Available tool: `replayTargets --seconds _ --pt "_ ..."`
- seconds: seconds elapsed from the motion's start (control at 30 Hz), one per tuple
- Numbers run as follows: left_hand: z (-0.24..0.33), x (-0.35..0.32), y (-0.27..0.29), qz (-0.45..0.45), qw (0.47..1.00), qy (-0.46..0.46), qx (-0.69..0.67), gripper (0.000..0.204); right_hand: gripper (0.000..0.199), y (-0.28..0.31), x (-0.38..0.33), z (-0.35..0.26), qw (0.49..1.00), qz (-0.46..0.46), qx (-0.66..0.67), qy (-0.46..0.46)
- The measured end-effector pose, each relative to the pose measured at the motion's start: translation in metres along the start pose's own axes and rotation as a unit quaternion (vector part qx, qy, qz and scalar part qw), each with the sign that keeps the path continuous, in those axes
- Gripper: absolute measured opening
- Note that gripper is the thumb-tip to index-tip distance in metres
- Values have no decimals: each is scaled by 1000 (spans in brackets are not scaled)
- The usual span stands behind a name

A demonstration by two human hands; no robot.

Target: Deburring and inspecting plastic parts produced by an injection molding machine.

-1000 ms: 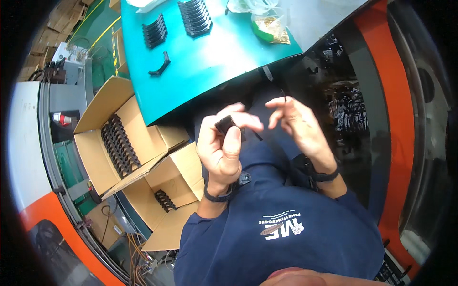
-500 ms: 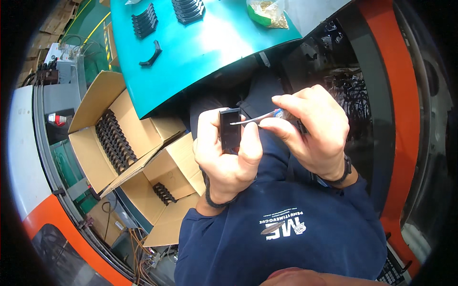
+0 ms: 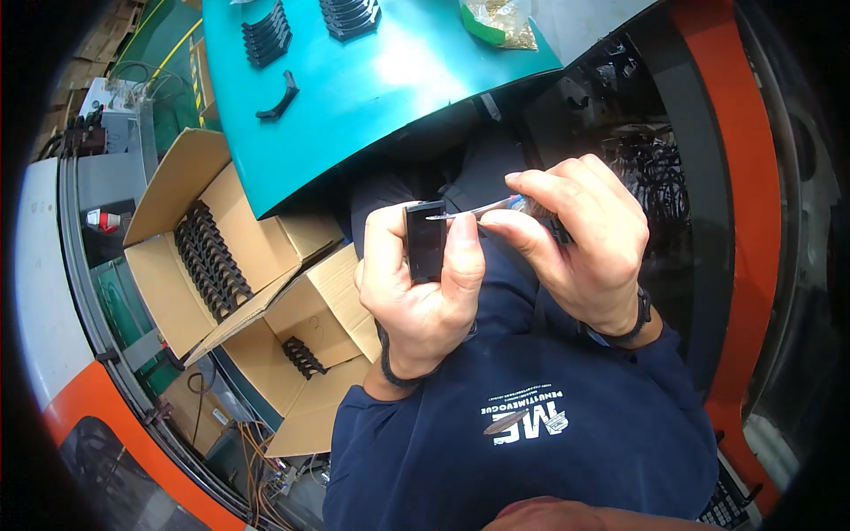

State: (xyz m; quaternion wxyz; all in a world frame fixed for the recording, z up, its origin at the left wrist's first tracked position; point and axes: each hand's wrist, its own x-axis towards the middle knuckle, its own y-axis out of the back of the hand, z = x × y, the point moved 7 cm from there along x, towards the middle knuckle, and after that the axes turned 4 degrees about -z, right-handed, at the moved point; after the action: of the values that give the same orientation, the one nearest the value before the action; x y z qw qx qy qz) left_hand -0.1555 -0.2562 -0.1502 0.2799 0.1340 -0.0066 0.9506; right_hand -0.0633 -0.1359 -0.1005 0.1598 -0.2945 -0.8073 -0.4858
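My left hand (image 3: 421, 305) is closed around a small black rectangular plastic part (image 3: 427, 248), gripping it upright by its sides between thumb and fingers. In my right hand (image 3: 589, 234) is a slim knife (image 3: 482, 211) with a narrow metal blade, pinched between thumb and fingers. Its pointed tip touches or lies just over the upper end of the black part, near my left thumb. Most of the knife's handle is hidden in my right palm; a bit of blue shows near the blade.
A green-topped table (image 3: 354, 106) ahead carries stacked black curved parts (image 3: 266, 35), one loose curved part (image 3: 282, 97) and a bag of small golden pieces (image 3: 500, 22). Two open cardboard boxes (image 3: 283, 239) with black parts stand at left. An orange machine frame (image 3: 744, 221) rises at right.
The knife's tip has moved up along the black part toward its upper end. Both hands keep their hold and have barely shifted.
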Motion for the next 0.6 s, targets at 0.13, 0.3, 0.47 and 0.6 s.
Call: replayTargets --seconds 0.13,0.3,0.47,0.6 --pt "0 1 1 0 1000 -15 15 23 33 0 1 0 1000 -6 12 -6" --pt "0 1 0 0 1000 -16 11 23 30 -1 1 0 1000 -1 6 -8" --pt "-1 0 -1 8 1000 -21 5 23 29 -1 0 1 1000 6 7 -13" --pt "-3 -1 0 8 1000 -6 -6 23 29 -1 -1 2 1000 4 3 -20"
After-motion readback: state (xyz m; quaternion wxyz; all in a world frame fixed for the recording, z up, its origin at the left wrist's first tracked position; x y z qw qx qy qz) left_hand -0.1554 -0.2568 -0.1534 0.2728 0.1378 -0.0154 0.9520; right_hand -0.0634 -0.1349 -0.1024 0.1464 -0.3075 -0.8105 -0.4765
